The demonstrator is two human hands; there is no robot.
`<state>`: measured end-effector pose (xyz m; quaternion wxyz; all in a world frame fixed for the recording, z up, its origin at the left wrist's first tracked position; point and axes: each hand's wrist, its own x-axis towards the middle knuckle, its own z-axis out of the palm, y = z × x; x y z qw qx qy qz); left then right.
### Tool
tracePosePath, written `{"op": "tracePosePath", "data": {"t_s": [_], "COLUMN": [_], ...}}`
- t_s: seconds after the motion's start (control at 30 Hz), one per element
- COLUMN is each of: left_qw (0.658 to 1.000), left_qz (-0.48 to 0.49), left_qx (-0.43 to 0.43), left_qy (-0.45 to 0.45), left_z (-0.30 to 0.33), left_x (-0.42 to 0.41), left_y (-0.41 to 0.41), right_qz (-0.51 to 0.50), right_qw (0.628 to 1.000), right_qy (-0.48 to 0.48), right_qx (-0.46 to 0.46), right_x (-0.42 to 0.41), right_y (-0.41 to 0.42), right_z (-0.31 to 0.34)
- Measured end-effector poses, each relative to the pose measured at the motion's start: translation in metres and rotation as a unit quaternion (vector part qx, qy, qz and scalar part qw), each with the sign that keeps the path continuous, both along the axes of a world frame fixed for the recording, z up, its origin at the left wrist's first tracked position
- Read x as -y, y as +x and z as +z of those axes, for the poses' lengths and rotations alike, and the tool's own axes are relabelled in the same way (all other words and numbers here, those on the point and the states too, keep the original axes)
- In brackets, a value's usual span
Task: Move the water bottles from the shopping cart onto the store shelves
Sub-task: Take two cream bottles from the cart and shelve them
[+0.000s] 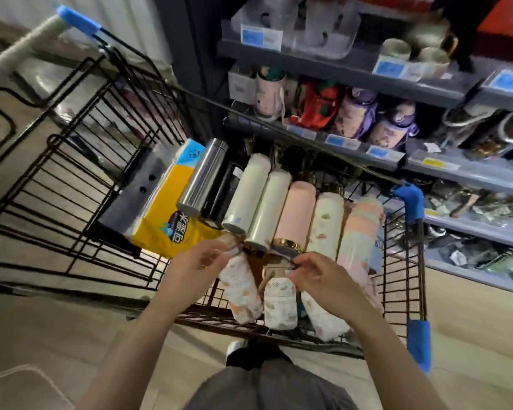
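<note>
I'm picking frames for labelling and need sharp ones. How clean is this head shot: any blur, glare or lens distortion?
Head view: wide-angle bending bows the shopping cart wires and tilts the shelves; motion blur smears the top-right shelf goods and softens price tags; both hands and the bottles are fairly sharp; mild sheen on the steel bottle; lighting even, no harsh shadows.
</note>
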<state>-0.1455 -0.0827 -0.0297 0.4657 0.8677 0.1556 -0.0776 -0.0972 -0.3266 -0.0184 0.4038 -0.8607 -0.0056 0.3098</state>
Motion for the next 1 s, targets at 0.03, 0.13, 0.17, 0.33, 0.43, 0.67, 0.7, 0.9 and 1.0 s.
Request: {"op": "tracePosePath", "data": {"t_s": [0.03,0.13,0.17,0.33,0.43,0.67,0.7,0.9,1.0], "left_qw": [1.0,1.0,0.999,0.995,0.991,0.969,0.968,0.978,0.984], "left_qz": [-0.003,0.0,0.011,0.038,0.029,0.006,0.006,0.027,0.046], "left_qx": [-0.006,-0.02,-0.025,-0.028,-0.031,0.012,0.028,-0.028,-0.03], "left_qy": [0.005,0.014,0.016,0.083,0.125,0.245,0.25,0.204,0.167], "left_z": [-0.003,-0.012,-0.016,-0.035,-0.054,-0.095,-0.1,-0.111,-0.112], "left_x": [-0.001,-0.001,0.0,0.006,0.009,0.024,0.026,0.023,0.021], "left_y": [0.006,0.022,0.028,0.086,0.131,0.186,0.188,0.191,0.194], "right_qz": [-0.013,-0.038,-0.043,-0.049,-0.054,-0.128,-0.139,-0.191,-0.206], "right_qw": [1.0,0.999,0.999,0.998,0.998,0.99,0.989,0.979,0.976], "right_qy": [0.002,0.002,0.001,0.003,-0.008,-0.013,-0.017,-0.035,-0.022], "right_qx": [-0.005,-0.012,-0.013,-0.028,-0.037,-0.058,-0.056,-0.06,-0.064], "right_x": [-0.001,-0.004,-0.003,0.001,0.006,0.012,0.01,-0.006,-0.013], "right_y": [0.005,0.022,0.029,0.06,0.066,0.065,0.063,0.046,0.04], "right_z": [-0.003,-0.011,-0.013,-0.021,-0.028,-0.035,-0.036,-0.037,-0.037]}}
